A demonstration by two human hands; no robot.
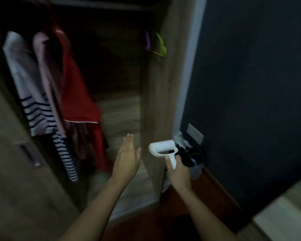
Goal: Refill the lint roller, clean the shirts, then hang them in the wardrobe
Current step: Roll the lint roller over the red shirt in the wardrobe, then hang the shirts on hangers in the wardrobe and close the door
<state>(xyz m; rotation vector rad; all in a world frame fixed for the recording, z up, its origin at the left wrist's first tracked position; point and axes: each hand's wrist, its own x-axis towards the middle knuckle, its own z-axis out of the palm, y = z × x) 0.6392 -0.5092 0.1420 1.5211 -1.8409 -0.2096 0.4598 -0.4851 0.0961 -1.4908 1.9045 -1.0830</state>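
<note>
I face an open wooden wardrobe (156, 94) in dim light. On its left side hang a white shirt with dark stripes (35, 108), a pale pink garment (47, 80) and a red shirt (76, 94). My right hand (177, 173) grips the handle of a white lint roller (163, 147), its roll pointing left, in front of the wardrobe's right side panel. My left hand (127, 159) is held up empty with straight fingers, just left of the roller and below the red shirt.
A purple hanger (147, 40) and a green hanger (161, 46) hang at the wardrobe's upper right. A dark blue wall (250, 84) stands to the right, with a heap of dark clothes in a basket (191, 159) at its foot. A pale surface (285, 211) shows at the lower right.
</note>
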